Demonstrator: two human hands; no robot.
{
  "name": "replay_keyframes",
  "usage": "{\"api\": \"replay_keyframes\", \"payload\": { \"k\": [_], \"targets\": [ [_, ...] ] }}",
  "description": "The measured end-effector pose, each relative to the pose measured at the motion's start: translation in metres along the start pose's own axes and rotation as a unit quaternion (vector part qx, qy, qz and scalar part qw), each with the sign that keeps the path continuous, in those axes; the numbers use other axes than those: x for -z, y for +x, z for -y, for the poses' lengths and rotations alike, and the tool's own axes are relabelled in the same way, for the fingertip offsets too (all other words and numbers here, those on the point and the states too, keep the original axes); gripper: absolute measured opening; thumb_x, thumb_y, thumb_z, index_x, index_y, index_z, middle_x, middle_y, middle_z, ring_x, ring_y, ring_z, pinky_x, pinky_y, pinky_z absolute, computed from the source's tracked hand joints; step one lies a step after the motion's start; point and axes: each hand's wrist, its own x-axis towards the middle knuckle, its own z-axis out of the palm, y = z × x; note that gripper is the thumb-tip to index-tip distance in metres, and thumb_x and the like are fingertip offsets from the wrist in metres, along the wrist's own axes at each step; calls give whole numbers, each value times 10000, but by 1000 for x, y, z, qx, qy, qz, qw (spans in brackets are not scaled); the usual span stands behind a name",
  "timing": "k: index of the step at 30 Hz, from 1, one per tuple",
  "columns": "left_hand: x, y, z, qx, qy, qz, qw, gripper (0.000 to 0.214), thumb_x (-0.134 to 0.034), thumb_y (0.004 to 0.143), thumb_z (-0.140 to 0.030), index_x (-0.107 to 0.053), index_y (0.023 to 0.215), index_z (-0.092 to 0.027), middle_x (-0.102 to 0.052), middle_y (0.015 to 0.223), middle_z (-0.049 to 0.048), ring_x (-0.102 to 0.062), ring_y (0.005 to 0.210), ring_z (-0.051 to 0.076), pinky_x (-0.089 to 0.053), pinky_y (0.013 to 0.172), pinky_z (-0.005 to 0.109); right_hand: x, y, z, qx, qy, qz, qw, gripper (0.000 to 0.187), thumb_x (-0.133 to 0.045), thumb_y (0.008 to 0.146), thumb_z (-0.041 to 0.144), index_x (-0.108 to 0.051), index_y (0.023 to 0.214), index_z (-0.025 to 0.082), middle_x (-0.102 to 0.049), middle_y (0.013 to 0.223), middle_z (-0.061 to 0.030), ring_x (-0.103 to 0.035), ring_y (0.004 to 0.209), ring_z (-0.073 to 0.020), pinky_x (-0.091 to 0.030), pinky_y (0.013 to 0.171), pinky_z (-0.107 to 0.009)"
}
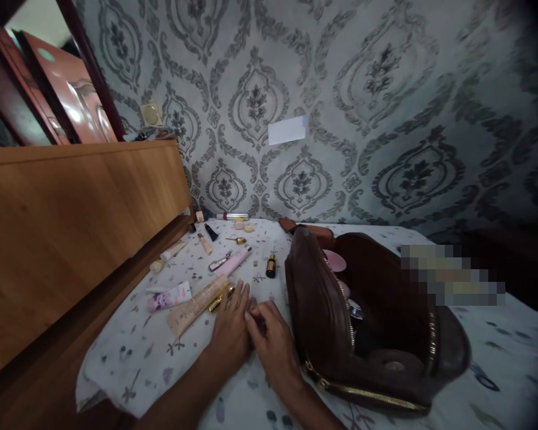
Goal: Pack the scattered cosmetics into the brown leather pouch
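Dim, soft indoor light, dark vignetted corners, wide-angle bending at the edges, one pixelated patch at right

Both hands are down and close together, toward the near edge of the bed point(130, 358). The left hand point(230, 333) lies palm down, fingers stretched forward and nearly flat, its bare forearm coming in from the lower left. The right hand point(274, 341) is palm down too and angled inward, its fingers point(255, 316) bent and touching the side of the left hand. Whether those fingers pinch anything, I can't tell. Both wrists sit low, and the forearms form a narrow V.
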Motion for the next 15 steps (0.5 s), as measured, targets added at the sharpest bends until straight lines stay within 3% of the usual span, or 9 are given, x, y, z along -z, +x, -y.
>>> {"api": "replay_keyframes", "payload": {
  "k": [6, 15],
  "targets": [
    [5, 1, -2, 9, -22, 29, 999, 367, -470, 919, -320, -615, 1233, -197, -500, 1417, 139, -355, 1380, 317, -270, 1117, 528, 1, 0, -1, -3, -32, 8, 999, 154, -450, 913, 268, -589, 910, 202, -565, 872, -58, -574, 796, -194, -466, 729, -320],
    [0, 0, -2, 3, -35, 36, 999, 377, -450, 925, -335, -612, 1232, -188, -538, 1376, 143, -374, 1371, 314, -310, 1105, 529, -3, 2, -5, -1, -13, -4, 1000, 183, -482, 886, 283, -501, 714, 222, -551, 728, -23, -528, 643, -173, -437, 605, -293]
  ]
}}
